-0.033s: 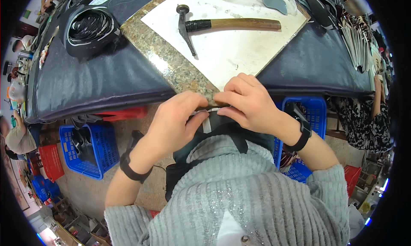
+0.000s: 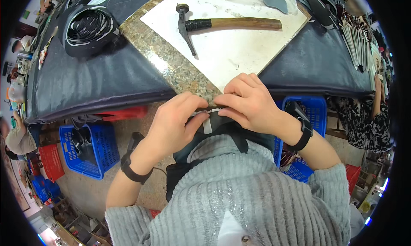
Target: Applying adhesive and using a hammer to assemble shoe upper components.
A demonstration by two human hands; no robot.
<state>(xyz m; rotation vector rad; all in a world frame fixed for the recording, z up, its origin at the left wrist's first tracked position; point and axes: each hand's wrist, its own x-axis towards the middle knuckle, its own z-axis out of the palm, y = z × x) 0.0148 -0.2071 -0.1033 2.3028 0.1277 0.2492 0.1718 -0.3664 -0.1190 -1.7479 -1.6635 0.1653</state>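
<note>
My left hand (image 2: pixel 174 119) and my right hand (image 2: pixel 252 102) meet at the near corner of a speckled stone slab (image 2: pixel 182 70). Between thumbs and fingers, both pinch the edge of a dark, flat piece with a white edge (image 2: pixel 213 110). Part of this piece hangs below the fingers, and its exact kind cannot be made out. A short pale strip (image 2: pixel 207 126) shows beneath the fingertips. Beyond my hands a hammer (image 2: pixel 233 24) with a wooden handle and a dark, narrow-clawed head lies on a white sheet (image 2: pixel 231 57) atop the slab.
A coil of dark, white-edged pieces (image 2: pixel 90 29) stands on the padded dark table (image 2: pixel 107 74). Stacked pieces (image 2: pixel 355 42) sit at the far right. Blue baskets (image 2: pixel 90 151) flank me below the table. Another person (image 2: pixel 364 121) is at the right edge.
</note>
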